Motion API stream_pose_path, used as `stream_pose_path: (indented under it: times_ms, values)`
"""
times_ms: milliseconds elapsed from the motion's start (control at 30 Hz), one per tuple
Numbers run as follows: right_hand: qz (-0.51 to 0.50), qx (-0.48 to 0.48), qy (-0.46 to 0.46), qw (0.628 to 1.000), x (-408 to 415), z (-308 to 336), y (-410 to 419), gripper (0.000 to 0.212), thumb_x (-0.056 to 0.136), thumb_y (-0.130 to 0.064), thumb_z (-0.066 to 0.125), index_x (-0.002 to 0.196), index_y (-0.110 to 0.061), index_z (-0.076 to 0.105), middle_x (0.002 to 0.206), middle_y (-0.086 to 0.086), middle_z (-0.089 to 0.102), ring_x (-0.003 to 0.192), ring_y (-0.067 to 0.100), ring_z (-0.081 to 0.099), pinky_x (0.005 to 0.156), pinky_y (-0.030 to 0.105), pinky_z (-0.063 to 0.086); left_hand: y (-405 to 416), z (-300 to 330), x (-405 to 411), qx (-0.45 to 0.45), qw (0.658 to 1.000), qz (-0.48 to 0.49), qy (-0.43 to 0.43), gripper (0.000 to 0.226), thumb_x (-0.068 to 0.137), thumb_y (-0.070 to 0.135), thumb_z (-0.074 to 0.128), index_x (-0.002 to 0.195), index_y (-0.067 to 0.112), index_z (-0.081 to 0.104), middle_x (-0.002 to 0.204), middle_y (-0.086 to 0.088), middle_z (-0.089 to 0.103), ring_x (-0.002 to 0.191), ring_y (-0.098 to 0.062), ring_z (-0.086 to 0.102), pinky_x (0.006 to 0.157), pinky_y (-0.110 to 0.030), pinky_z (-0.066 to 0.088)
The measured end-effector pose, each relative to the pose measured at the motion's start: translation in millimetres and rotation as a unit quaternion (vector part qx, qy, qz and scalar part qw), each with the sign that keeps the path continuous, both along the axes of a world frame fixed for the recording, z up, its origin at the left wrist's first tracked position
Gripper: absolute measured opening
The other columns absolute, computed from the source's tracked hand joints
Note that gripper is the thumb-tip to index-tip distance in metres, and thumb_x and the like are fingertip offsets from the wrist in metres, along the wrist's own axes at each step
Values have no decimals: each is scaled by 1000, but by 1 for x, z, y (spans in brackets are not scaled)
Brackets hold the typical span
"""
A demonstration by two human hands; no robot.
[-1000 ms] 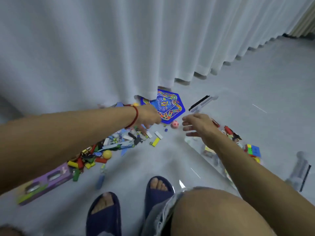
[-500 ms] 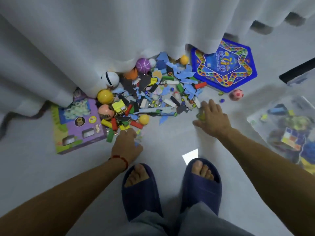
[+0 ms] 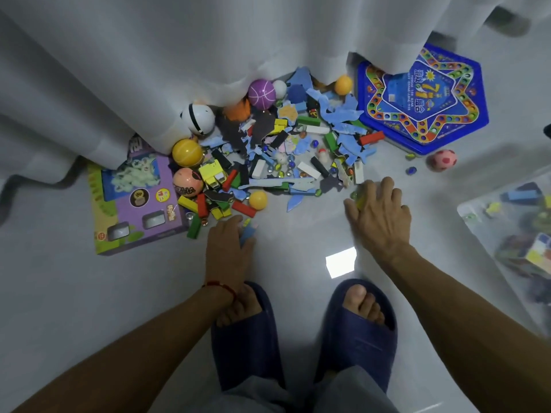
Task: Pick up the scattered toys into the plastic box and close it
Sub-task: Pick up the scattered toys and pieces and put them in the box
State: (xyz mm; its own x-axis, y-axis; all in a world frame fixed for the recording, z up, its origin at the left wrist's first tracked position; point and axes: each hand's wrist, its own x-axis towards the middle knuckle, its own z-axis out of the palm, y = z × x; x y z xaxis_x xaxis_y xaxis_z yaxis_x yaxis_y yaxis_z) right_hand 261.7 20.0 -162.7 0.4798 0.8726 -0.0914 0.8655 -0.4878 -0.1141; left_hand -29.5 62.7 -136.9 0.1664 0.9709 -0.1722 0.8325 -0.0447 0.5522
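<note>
A heap of scattered toys (image 3: 286, 153) lies on the floor at the foot of a white curtain: balls, coloured blocks, marbles, blue foam shapes. My left hand (image 3: 228, 248) is palm-down at the heap's near edge, closed over a small blue and yellow piece (image 3: 247, 232). Palm-down at the heap's right edge, my right hand (image 3: 378, 213) has its fingers spread over a small yellow-green piece (image 3: 357, 199). The clear plastic box (image 3: 477, 216) sits at the right edge with several toys inside. Its lid is not visible.
A purple toy box (image 3: 134, 204) lies at the heap's left. A blue star board game (image 3: 423, 99) lies at the back right, with a pink ball (image 3: 441, 160) in front of it. The white curtain (image 3: 149, 55) drapes over the heap's far side. My two blue slippers stand below my hands.
The camera tipped down from the curtain to the floor. Both hands came down from the air onto the heap's near edge, and since half a second ago they have hardly shifted.
</note>
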Motion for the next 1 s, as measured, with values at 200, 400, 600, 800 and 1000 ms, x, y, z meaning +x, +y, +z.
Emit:
stream_pose_path:
  times_ms: [200, 400, 600, 800, 1000]
  values:
    - [64, -16, 26, 998, 0, -1, -5, 35, 103, -44, 33, 124, -16, 38, 111, 12, 36, 80, 24, 45, 52, 39, 54, 9, -5, 8, -13, 1000, 13, 13, 32, 85, 15, 70, 112, 1, 60, 108, -16, 55, 99, -31, 54, 87, -39, 43]
    - [73, -19, -5, 997, -5, -12, -19, 28, 104, -26, 33, 119, -6, 46, 103, 10, 42, 81, 20, 39, 60, 32, 47, 3, -5, 11, 0, 999, -35, 18, 24, 84, 15, 71, 102, 10, 57, 102, -8, 53, 92, -22, 49, 76, -27, 36]
    - [139, -39, -71, 987, -7, -4, -17, 8, 97, -2, 53, 98, 4, 58, 85, 15, 47, 78, 24, 40, 63, 36, 47, -5, 3, 27, -9, 996, -92, -13, 20, 88, 12, 64, 91, 17, 45, 82, 2, 52, 75, -17, 51, 61, -26, 33]
    - [114, 42, 99, 988, -10, 5, 7, 29, 99, -4, 53, 124, -8, 41, 106, 14, 46, 71, 19, 49, 66, 39, 56, 34, 20, 41, -9, 998, -40, -54, 22, 92, -3, 44, 110, 7, 51, 110, -14, 47, 94, -28, 51, 76, -31, 45]
    - [92, 9, 119, 989, -13, 1, 28, 26, 106, -20, 43, 127, -4, 44, 112, 18, 55, 80, 29, 57, 73, 45, 55, 64, 28, 46, 37, 999, -26, -31, 17, 80, 8, 58, 92, 4, 46, 97, -10, 42, 76, -21, 41, 59, -25, 35]
